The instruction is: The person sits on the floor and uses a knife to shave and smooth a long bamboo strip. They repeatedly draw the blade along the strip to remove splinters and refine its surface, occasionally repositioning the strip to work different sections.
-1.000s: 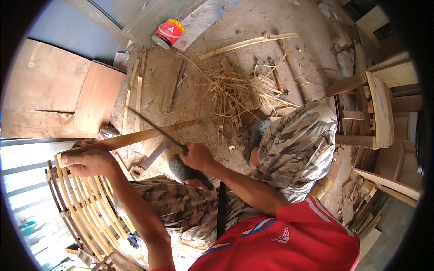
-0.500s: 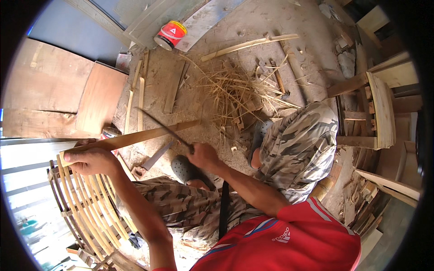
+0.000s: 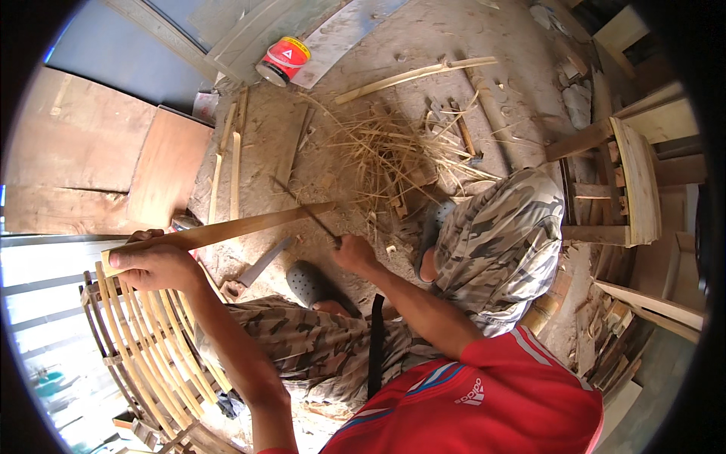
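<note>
My left hand (image 3: pixel 155 261) is closed around the near left end of a long, flat bamboo slat (image 3: pixel 242 228), thumb on top. The slat slants away to the right, its far end near the heap of shavings. In my right hand (image 3: pixel 354 254) is a long, thin, dark-bladed knife (image 3: pixel 308 214), its handle hidden in my fist. The blade crosses the slat near its far end; I cannot tell whether it touches. Beneath my left hand stands a slatted bamboo frame (image 3: pixel 155 340).
A heap of thin shavings (image 3: pixel 386 147) lies on the dirt floor ahead. A hand saw (image 3: pixel 261 266) rests near my left shoe (image 3: pixel 314 284). Farther off are loose bamboo strips (image 3: pixel 416 79) and a red bucket (image 3: pixel 284 60). Wooden furniture frames (image 3: pixel 635 185) stand at right.
My right hand and the knife have moved to the right, toward the slat's far end. My left hand and the slat have hardly moved.
</note>
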{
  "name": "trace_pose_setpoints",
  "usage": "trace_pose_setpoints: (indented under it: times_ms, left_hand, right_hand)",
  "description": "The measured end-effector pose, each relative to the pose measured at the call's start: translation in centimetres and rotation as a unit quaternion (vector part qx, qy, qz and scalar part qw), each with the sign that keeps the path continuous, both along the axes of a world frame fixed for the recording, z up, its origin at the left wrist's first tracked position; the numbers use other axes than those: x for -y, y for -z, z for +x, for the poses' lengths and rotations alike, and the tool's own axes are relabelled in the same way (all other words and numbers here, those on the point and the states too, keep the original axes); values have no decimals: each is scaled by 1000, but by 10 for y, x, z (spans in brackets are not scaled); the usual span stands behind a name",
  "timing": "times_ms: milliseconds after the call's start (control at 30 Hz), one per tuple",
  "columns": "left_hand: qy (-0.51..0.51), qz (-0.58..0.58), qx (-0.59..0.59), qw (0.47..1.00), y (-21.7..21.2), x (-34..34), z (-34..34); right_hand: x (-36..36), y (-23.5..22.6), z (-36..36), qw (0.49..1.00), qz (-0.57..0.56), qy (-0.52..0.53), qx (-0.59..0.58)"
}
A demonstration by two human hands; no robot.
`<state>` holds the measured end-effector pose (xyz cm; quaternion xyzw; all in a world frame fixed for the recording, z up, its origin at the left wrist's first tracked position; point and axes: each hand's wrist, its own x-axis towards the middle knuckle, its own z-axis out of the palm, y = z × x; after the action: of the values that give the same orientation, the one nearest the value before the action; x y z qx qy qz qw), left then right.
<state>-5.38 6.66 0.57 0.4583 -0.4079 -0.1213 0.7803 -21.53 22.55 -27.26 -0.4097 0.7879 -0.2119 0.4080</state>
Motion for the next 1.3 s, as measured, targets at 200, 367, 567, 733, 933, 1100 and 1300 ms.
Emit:
trace_pose_setpoints:
  times_ms: [200,367,567,733,933,1100,1300]
  left_hand:
    - [-31,0,23,999,0,4,2]
    - [-67,3,31,997,1,6,17]
    - [-37,18,5,999,0,7,2]
    - [-19,37,23,999,9,7,18]
    - [-41,17,43,998,3,5,2]
    - [-53,34,49,997,3,5,1]
    - [-40,-19,82,996,3,3,-4]
  right_hand:
    - [-28,46,-9,999,12,35,6]
    - [-55,68,-27,962,245,62,105]
    - [-16,13,4,997,38,46,44]
    - [11,-69,45,980,-196,-28,32]
    - [-7,-7,26,998,-6,44,50]
    - [-18,6,10,995,32,38,86]
    - [25,-78,45,985,-157,-26,59]
